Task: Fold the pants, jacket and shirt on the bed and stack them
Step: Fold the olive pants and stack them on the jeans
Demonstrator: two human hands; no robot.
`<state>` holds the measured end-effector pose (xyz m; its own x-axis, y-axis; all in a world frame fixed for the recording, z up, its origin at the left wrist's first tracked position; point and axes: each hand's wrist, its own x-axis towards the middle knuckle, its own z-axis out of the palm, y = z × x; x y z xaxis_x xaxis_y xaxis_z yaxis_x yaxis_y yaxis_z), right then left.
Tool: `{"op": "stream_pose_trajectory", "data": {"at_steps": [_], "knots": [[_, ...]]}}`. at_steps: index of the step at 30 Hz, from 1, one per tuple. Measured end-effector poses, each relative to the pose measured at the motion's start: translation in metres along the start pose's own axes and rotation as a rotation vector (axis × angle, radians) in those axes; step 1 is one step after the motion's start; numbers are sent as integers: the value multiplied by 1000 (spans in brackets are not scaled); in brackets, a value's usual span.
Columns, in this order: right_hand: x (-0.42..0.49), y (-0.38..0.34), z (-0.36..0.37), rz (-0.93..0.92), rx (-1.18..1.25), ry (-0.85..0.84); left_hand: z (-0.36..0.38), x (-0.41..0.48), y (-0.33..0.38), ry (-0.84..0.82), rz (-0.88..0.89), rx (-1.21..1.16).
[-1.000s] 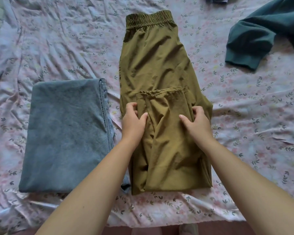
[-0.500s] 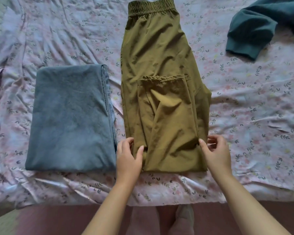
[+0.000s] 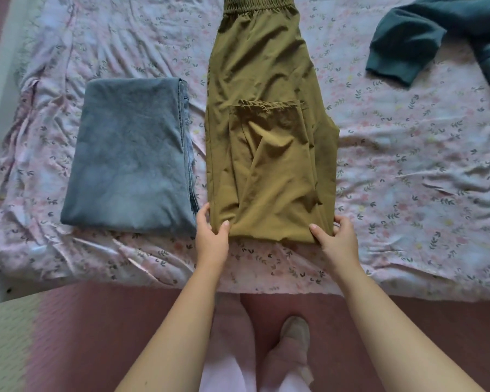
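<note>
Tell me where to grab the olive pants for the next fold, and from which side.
Probably best: grip the olive pants at the two near corners of the doubled edge, coming from the near side, thumbs on top. The legs are folded up there, so that edge is thick and straight; the waistband lies far ahead. The left hand and right hand pinch those corners.

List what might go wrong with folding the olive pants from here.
1. The left hand and right hand pinch only the near corners of the pants; on lifting, the middle may sag and the cuffs slip askew.
2. The folded denim lies right beside the left hand, so the lift may ruffle it.
3. The pants are creased; folding now may set wrinkles.
</note>
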<state>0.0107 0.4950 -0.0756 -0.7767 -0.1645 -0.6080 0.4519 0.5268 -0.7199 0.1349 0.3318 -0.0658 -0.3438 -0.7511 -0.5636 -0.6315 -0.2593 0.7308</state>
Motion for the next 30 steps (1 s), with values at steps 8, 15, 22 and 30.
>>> {"op": "stream_pose_trajectory", "data": {"at_steps": [8,15,22,30], "knots": [[-79,22,-49,-45,108,-9,-20,-93,-17,-35,-26,-290],[-186,60,-93,100,286,-6,-42,-206,-39,23,-184,-456],[-198,32,-105,59,292,11,-39,-233,-25,147,-227,-501],[-115,-43,-68,31,384,47,-27,-152,34,175,-110,-499]]}}
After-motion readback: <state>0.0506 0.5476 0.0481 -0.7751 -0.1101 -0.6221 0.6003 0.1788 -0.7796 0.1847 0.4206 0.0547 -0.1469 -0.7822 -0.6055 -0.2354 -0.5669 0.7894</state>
